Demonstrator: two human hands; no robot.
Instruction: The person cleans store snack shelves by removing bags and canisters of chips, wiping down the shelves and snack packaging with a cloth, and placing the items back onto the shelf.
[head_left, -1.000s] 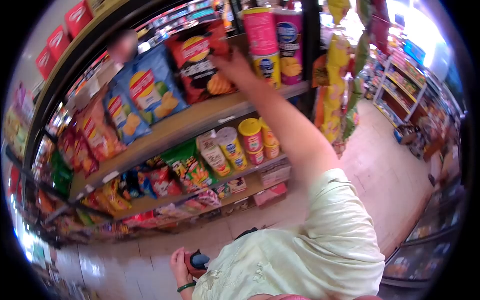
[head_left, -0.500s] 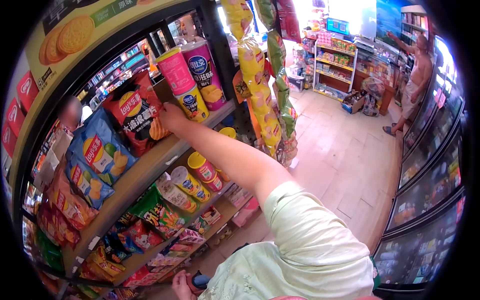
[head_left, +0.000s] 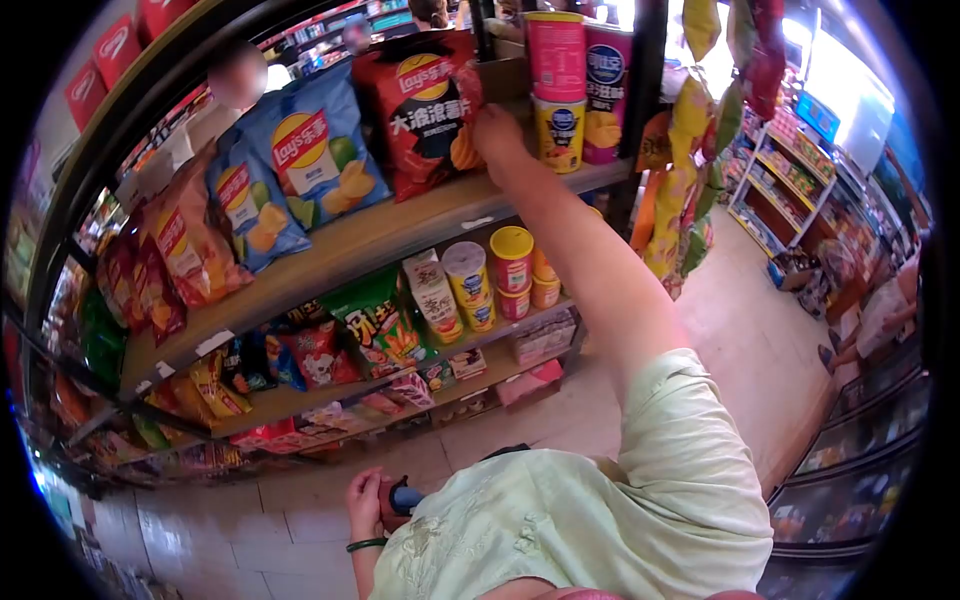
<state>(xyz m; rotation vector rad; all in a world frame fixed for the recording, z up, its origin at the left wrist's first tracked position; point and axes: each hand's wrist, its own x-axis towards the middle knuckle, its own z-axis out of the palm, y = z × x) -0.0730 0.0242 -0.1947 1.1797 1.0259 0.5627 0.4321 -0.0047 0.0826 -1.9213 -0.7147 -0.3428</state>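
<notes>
My right hand (head_left: 497, 138) reaches to the upper shelf, its fingers closed on the right edge of a red Lay's chip bag (head_left: 425, 115). The bag stands upright, and part of my fingers is hidden against it. Just right of my hand are a stacked pink canister (head_left: 556, 58) and yellow canister (head_left: 559, 134), with a tall purple chip canister (head_left: 604, 95) beside them. Left of the red bag leans a blue Lay's bag (head_left: 315, 150). Low by my body hangs my left hand (head_left: 367, 500), fingers loosely bent and apart, with no item visible in it.
Below is a shelf with a green snack bag (head_left: 375, 320) and several snack tubs (head_left: 470, 285). Hanging snack packs (head_left: 690, 140) drape at the rack's right end. Glass-fronted coolers (head_left: 850, 450) line the right side; a person (head_left: 885, 315) stands near them.
My view has turned left, so the shelf sits further right and more level. My right hand stays at the red bag's edge. More of my left hand and its bracelet shows.
</notes>
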